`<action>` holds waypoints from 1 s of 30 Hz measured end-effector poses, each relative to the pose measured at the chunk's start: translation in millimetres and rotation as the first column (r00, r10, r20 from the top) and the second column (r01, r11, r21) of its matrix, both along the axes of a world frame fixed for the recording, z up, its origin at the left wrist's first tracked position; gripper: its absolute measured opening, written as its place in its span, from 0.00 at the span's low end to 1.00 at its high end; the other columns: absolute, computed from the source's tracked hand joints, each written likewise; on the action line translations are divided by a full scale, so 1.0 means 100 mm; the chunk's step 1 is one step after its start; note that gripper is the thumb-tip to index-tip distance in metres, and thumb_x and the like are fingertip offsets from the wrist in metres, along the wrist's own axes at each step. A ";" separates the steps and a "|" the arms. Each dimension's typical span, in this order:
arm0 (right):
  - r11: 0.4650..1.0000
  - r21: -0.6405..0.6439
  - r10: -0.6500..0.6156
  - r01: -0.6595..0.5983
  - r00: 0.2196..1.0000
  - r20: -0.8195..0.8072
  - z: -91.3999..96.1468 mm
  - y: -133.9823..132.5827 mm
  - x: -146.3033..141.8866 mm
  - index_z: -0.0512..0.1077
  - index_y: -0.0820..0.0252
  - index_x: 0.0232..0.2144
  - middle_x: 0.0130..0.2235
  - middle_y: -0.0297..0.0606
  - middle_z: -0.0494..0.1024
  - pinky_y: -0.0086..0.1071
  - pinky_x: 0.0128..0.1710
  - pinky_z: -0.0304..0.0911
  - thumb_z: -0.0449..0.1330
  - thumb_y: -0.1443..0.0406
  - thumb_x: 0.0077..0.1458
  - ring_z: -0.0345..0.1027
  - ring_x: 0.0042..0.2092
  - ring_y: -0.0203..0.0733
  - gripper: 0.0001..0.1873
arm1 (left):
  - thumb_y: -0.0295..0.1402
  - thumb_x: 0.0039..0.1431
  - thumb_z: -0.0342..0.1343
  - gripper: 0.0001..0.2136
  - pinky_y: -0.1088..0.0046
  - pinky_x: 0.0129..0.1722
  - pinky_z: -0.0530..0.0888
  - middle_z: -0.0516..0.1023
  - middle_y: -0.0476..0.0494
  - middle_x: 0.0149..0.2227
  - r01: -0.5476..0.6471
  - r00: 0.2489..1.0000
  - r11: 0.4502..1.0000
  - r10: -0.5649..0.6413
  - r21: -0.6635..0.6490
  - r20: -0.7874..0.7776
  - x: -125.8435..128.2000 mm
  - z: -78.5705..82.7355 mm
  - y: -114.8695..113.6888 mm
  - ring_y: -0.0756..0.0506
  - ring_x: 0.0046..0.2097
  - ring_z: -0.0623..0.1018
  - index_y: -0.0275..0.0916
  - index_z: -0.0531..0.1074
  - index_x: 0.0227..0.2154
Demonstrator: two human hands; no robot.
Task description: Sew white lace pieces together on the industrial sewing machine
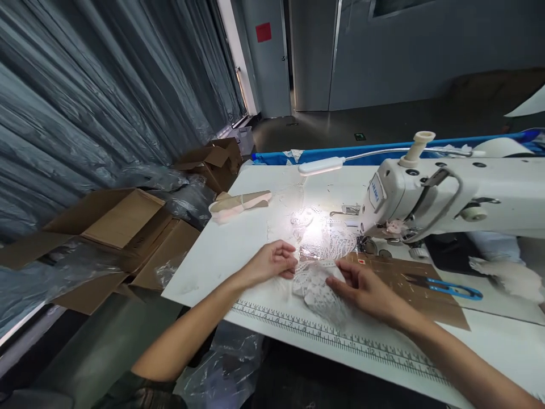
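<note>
White lace (321,292), openwork and softly crumpled, lies in loose folds near the front edge of the smooth white bench (200,270); take it as the centre of the dial. At three o'clock the right hand (357,286) is clamped on its edge, thumb and fingers bent over the mesh. At ten o'clock the left hand (275,262) curls with its fingertips drawn close together beside the lace; whether any fabric is caught between them I cannot tell. More lace, scalloped and net-like, spreads at twelve o'clock, beneath a slim white lamp (321,166) on a ribbed metal neck.

Glossy, rounded sewing machine (485,182) casing fills two o'clock. Flat brown cardboard (395,275) lies toward three o'clock, under the dark blades of blue-handled snips (457,289). Printed ruler marks (319,334) run along the front edge at six o'clock. A long, flat banded bundle (240,205) in tan and pale pink rests at ten o'clock, and creased cardboard boxes (123,218) stand beyond, nearer nine, among crinkled clear plastic.

Glare bleaches the lace pattern under the lamp; the right fingers hide part of the edge they hold. The needle area is too small to read, and the picture's right border cuts off the machine.
</note>
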State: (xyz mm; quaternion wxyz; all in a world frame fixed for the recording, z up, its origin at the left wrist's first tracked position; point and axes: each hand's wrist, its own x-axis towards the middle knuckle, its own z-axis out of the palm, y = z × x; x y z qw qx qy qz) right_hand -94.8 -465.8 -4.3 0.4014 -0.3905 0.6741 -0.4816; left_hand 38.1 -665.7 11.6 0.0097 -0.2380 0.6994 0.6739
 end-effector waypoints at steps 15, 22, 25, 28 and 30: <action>0.964 0.186 -0.228 0.189 0.948 0.221 0.01 0.32 -0.42 0.69 0.58 0.51 0.26 0.29 0.64 0.30 0.28 0.71 0.62 0.58 0.52 0.63 0.28 0.33 0.24 | 0.38 0.59 0.53 0.11 0.74 0.32 0.71 0.78 0.44 0.40 0.040 0.993 0.569 -0.117 -0.821 -0.032 -0.26 0.35 -0.33 0.48 0.34 0.76 0.39 0.76 0.39; 0.984 0.123 -0.144 0.126 0.978 0.149 -0.07 0.40 -0.47 0.69 0.56 0.53 0.35 0.36 0.74 0.34 0.35 0.73 0.58 0.55 0.56 0.69 0.36 0.38 0.23 | 0.33 0.63 0.49 0.11 0.72 0.39 0.71 0.75 0.42 0.41 0.351 0.851 0.514 -0.523 -0.782 0.039 -0.58 0.28 0.18 0.49 0.39 0.75 0.37 0.73 0.43; 0.981 0.110 -0.144 0.158 0.982 -0.122 -0.02 0.45 -0.47 0.70 0.56 0.52 0.38 0.39 0.76 0.38 0.38 0.71 0.56 0.56 0.58 0.70 0.36 0.40 0.21 | 0.32 0.62 0.50 0.09 0.71 0.38 0.70 0.74 0.42 0.41 0.383 0.838 0.485 -0.541 -0.786 0.074 -0.64 0.20 0.19 0.49 0.38 0.74 0.36 0.72 0.42; 0.969 0.087 -0.175 0.233 0.889 -0.423 0.09 0.43 -0.43 0.72 0.57 0.49 0.37 0.39 0.78 0.38 0.37 0.67 0.55 0.58 0.58 0.70 0.34 0.41 0.19 | 0.31 0.60 0.53 0.06 0.72 0.36 0.70 0.72 0.43 0.40 0.370 0.848 0.509 -0.527 -0.777 0.059 -0.65 0.10 0.18 0.49 0.37 0.72 0.36 0.72 0.37; 0.968 0.055 -0.185 0.244 0.846 -0.500 0.16 0.37 -0.38 0.73 0.59 0.47 0.37 0.39 0.78 0.36 0.35 0.65 0.54 0.59 0.57 0.69 0.32 0.40 0.18 | 0.31 0.59 0.54 0.05 0.72 0.35 0.69 0.72 0.44 0.39 0.350 0.855 0.542 -0.519 -0.764 0.024 -0.65 0.04 0.17 0.50 0.36 0.72 0.36 0.72 0.33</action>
